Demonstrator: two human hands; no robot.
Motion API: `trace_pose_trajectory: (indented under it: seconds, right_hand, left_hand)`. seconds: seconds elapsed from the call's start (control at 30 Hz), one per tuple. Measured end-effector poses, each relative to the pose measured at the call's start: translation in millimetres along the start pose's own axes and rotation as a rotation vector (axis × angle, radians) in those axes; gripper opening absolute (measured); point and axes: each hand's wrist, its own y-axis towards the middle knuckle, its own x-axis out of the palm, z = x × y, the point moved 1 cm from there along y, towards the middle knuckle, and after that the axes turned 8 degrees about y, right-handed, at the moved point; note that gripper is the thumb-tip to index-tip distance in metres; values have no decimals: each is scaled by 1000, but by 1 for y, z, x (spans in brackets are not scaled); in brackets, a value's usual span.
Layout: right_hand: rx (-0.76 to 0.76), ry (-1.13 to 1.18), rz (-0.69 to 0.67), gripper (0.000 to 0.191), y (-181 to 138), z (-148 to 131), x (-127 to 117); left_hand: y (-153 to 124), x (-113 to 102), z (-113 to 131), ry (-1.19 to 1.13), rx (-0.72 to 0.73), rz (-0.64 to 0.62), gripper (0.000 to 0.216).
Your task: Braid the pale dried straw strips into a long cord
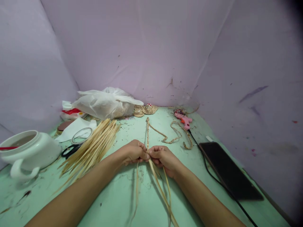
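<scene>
Both hands meet at the middle of the table over a thin braid of dried straw-coloured fibre. My left hand pinches the braid's near end from the left, and my right hand pinches it from the right, fingertips almost touching. Loose fibre strips hang from the grip toward me; one falls below the left hand and others below the right. The braid runs straight away to a point on the table, then its finished length bends back and curls to the right.
To the left lie a bundle of dried strips, black-handled scissors, a tape roll and a white pot. A white plastic bag and woven pieces sit behind. A pink glue gun and dark tablet-like slab are right.
</scene>
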Motion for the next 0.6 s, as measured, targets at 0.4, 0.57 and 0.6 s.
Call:
trace_pose_trajectory:
  seconds: [0.4,0.57,0.6]
  right_hand:
    - [-79,12,-54,16,-3,1,3]
    - [-60,-16,-9,16,-1,2,2]
    - [-60,-40,1,16,-1,2,2]
  left_hand:
    - [-3,0,2,14,-51,-17,7]
    - [0,-7,-1,-46,-80,-133,18]
    - [0,-8,-1,-62,-79,-139,17]
